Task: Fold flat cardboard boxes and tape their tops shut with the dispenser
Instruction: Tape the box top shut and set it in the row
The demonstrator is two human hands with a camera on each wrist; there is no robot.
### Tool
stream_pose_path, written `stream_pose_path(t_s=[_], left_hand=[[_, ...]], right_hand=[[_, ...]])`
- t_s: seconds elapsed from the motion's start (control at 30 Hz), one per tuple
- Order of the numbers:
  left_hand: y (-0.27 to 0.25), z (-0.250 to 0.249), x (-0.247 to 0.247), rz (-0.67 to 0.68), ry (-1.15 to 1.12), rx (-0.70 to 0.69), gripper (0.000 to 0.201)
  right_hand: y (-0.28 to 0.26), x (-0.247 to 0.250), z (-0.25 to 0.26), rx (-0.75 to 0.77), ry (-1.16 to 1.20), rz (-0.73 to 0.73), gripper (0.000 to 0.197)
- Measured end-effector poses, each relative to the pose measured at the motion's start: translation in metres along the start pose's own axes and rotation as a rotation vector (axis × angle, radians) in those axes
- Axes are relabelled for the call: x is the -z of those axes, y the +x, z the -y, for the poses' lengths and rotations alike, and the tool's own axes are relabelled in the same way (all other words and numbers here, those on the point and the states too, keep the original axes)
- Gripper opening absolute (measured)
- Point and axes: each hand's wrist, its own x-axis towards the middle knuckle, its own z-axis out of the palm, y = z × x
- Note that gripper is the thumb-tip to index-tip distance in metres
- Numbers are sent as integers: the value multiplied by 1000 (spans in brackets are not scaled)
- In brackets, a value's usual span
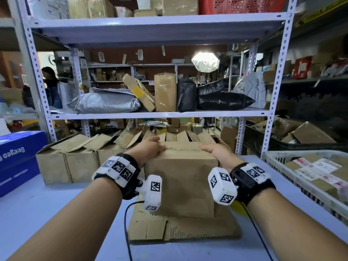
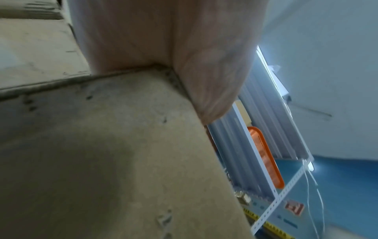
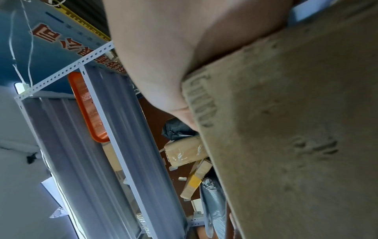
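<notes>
A brown cardboard box (image 1: 180, 185) stands upright on a stack of flat cardboard (image 1: 188, 228) on the pale table. My left hand (image 1: 150, 147) wraps its top left corner, fingers lying over the top. My right hand (image 1: 212, 150) holds the top right corner the same way. In the left wrist view my palm (image 2: 163, 40) lies against the box's corner (image 2: 102, 161). The right wrist view shows my right hand (image 3: 174, 48) against the box's edge (image 3: 296, 145). No tape dispenser is plainly in view; a yellow thing (image 1: 236, 208) is mostly hidden behind my right wrist.
A row of folded boxes with open flaps (image 1: 75, 159) stands behind and to the left. A blue carton (image 1: 18, 159) is at the far left, a white basket of parcels (image 1: 310, 172) at the right. A metal shelf rack (image 1: 150, 114) stands behind. A person (image 1: 50, 85) stands far back left.
</notes>
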Motion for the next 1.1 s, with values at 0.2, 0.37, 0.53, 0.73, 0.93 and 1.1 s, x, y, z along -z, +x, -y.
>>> stream_pose_path(t_s=[0.2,0.37,0.53,0.73,0.93,1.1], left_hand=[[-2,7,2,11,-217,78,55],[-7,2,4,83,-187,184,33],[-23,-25,21,236,-56,248,45],[-50,-66,47,151,-114,-37,48],[-61,-61,49,-165,-520,-204,29],[-54,-28,33,-173,-536,-90,36]], right_hand=[[-11,1,3,-73,52,52,29],[-29,2,7,-50,-37,116,34],[-51,18,33,-141,-365,267,59],[-58,35,57,21,20,221,62],[-54,40,55,152,561,26,54],[-45,17,22,154,442,-40,42]])
